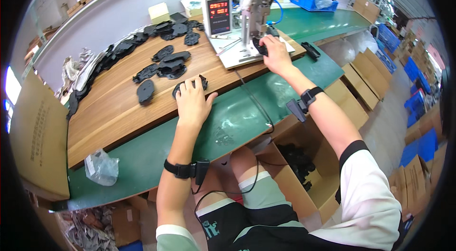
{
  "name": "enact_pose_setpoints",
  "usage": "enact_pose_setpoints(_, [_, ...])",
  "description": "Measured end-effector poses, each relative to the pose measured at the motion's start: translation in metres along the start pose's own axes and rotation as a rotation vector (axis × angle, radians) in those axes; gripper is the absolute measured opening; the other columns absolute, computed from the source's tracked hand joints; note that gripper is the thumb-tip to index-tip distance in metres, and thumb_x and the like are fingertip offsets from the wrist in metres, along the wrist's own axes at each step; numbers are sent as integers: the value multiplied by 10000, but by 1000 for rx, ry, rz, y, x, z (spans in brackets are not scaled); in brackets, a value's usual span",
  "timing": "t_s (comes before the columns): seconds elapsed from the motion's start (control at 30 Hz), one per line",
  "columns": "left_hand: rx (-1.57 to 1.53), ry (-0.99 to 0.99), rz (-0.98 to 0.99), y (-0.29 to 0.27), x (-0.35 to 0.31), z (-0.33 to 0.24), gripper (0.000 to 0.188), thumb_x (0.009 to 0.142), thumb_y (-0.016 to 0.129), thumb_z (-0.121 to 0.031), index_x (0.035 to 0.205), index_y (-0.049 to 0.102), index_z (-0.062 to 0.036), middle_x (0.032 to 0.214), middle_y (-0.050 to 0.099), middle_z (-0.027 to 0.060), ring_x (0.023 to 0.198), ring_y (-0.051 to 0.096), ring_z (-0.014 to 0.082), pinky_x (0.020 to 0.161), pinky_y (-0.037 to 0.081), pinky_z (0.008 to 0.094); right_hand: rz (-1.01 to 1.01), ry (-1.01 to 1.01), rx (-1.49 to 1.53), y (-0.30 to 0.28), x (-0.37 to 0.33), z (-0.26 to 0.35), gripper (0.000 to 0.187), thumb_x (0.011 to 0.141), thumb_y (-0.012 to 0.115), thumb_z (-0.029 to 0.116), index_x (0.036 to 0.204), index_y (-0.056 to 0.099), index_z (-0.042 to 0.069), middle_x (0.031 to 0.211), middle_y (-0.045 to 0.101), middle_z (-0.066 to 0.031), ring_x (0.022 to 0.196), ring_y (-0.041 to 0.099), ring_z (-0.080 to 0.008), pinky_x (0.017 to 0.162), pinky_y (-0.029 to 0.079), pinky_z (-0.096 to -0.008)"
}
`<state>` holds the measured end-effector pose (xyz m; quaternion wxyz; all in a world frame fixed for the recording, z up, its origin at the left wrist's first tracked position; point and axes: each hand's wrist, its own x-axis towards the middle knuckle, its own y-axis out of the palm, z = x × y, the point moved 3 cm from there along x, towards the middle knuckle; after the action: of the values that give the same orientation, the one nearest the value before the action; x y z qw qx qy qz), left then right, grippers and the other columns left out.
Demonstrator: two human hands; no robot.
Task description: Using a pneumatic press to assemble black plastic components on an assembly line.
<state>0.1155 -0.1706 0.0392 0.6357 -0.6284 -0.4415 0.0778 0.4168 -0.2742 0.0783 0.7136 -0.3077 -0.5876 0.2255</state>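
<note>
My right hand (277,56) grips a black plastic part (260,47) at the base of a metal press (256,13), its fingers closed round the part. At the front edge of the wood-grain board (109,118), my left hand (192,101) has its fingers curled over another flat black part (204,82), thumb out to the side. That part is mostly hidden beneath the fingers. Beyond it lie several loose black oval parts (172,65), with a single one (146,92) nearer to the left.
A digital display box (219,13) with red figures stands beside the press. A long row of black parts (124,47) runs along the wall. Below the green table (232,130), an open carton (327,184) holds black pieces. A clear plastic bag (101,168) lies front left.
</note>
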Motion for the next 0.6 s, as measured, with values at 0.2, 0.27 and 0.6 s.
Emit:
enact_pose_setpoints(0.2, [-213,267,159,-5,4,-20,527,788,858,-172,1184,534,-47,1217,566,197,1092,609,425,913,530,492,11,19,-26,-5,-7,-1,403,723,706,-23,1093,605,101,1116,625,-81,1116,599,-332,898,480,-487])
enact_pose_setpoints(0.27, [-269,281,121,-2,4,-19,502,799,833,-134,1192,533,-45,1227,562,190,1085,617,426,908,533,489,17,30,-32,-6,-7,0,412,725,714,-22,1104,607,102,1129,624,-78,1129,597,-328,904,479,-488])
enact_pose_setpoints(0.6, [-333,214,-154,-12,10,-18,269,920,645,-81,1177,602,-13,1071,627,208,1082,627,409,908,529,486,29,35,-2,-5,-8,0,429,735,696,-40,1128,612,109,1161,622,-78,1155,591,-329,925,477,-494])
